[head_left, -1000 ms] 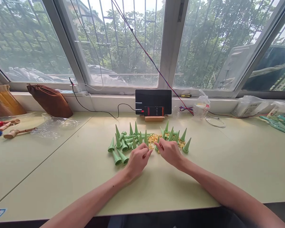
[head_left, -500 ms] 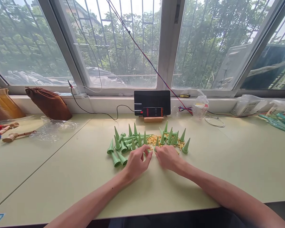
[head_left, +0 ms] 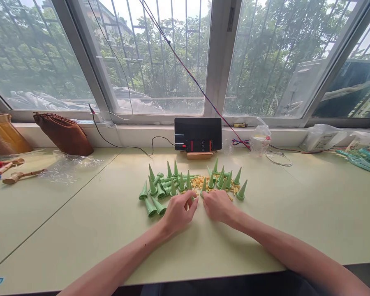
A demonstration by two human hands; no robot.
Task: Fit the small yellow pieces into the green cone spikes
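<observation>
Curved in a pinch, my left hand (head_left: 179,210) has its thumb and fingertips close together at the near edge of the pile. A bit of green shows through the gap between them; what they hold, if anything, I cannot make out. My right hand (head_left: 219,204) is closed, its fingertips at the base of an upright green plastic cone (head_left: 204,184). Several more green cones stand upright, such as the one at the far right (head_left: 242,190), while others lie on their sides at the left (head_left: 151,209). Small yellow pieces (head_left: 199,181) are heaped among them.
A tablet (head_left: 197,129) leans behind a phone (head_left: 200,145) on a small brown stand (head_left: 200,156). To the left are a brown pouch (head_left: 61,135), clear plastic wrap (head_left: 69,167) and wooden toys (head_left: 15,177). A plastic bag with a cup (head_left: 260,139) sits at the right.
Almost nothing differs. My left thumb and fingertips look slightly closer together, and my right hand has shifted very slightly; the cones stay where they were.
</observation>
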